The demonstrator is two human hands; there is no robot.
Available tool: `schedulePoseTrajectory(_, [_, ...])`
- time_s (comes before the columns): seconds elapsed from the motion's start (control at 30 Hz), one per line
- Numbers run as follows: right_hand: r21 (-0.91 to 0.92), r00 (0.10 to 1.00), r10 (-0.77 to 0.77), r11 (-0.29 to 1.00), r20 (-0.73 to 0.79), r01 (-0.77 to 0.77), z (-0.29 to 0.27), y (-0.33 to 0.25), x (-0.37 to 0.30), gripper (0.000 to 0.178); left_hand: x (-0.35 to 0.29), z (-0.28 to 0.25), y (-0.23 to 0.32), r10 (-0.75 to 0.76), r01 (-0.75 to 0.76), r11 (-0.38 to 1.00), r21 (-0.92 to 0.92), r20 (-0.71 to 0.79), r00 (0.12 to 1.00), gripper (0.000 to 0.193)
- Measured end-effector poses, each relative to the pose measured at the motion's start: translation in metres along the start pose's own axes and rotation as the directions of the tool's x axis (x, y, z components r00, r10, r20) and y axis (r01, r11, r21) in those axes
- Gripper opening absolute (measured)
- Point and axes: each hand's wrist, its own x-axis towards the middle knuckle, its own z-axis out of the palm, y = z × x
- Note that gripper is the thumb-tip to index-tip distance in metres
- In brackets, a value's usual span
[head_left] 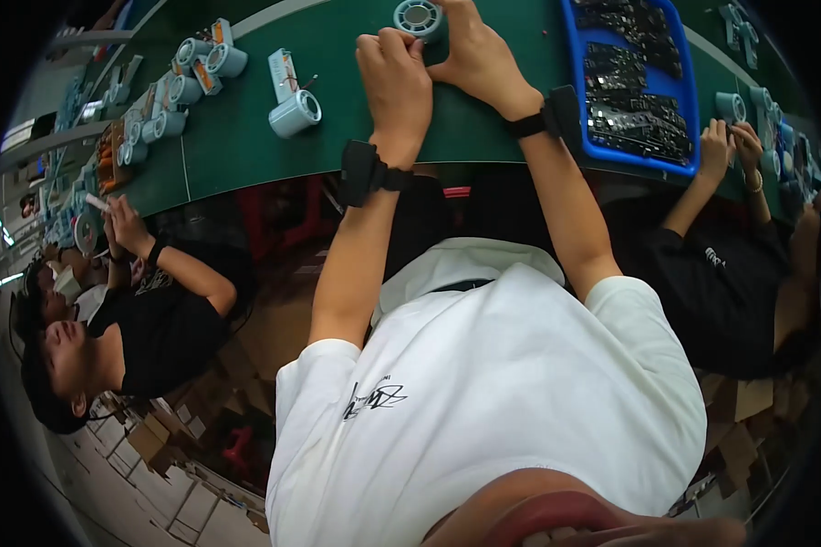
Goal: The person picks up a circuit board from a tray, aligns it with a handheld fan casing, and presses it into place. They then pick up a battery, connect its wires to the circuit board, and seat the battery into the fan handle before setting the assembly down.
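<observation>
A pale blue round handheld-fan housing (419,16) with a slotted ring and a dark centre sits at the top edge of the head view, over the green table. My right hand (483,62) is closed on its right side; the fingertips run partly out of the picture. Close against the housing's lower left edge, my left hand (396,87) has its fingers curled into a pinch, and whatever is in them is hidden. To the left lies another pale blue fan body (294,113), with its handle pointing away and thin wires beside it.
A blue tray (589,151) of dark circuit boards stands to my right. Several pale blue fan parts (184,88) are grouped on the table (237,137) at the left. One co-worker (169,283) sits at left; another co-worker's hands (732,146) work at right.
</observation>
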Motion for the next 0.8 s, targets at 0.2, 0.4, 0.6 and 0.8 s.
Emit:
schedulePoseTrajectory(0.2, [0.022, 0.999, 0.044, 0.999, -0.016, -0.044, -0.001, 0.023, -0.022, 0.073, -0.006, -0.002, 0.005, 0.081, -0.097, 0.985, 0.142, 0.116, 0.990, 0.018])
schedulePoseTrajectory(0.4, [-0.049, 0.988, 0.146, 0.988, 0.058, -0.143, 0.005, 0.031, -0.028, 0.074, -0.021, -0.011, -0.005, 0.247, -0.282, 0.950, 0.131, 0.232, 0.941, 0.031])
schedulePoseTrajectory(0.6, [-0.053, 0.976, 0.220, 0.974, -0.002, -0.219, 0.010, 0.016, -0.046, 0.060, 0.030, 0.023, -0.021, 0.199, -0.220, 0.973, 0.065, 0.233, 0.952, 0.034])
schedulePoseTrajectory(0.8, [0.137, 0.920, 0.337, 0.920, 0.197, -0.367, -0.037, -0.010, -0.063, 0.039, 0.175, 0.138, -0.039, 0.176, -0.211, 0.961, 0.177, 0.195, 0.965, 0.050])
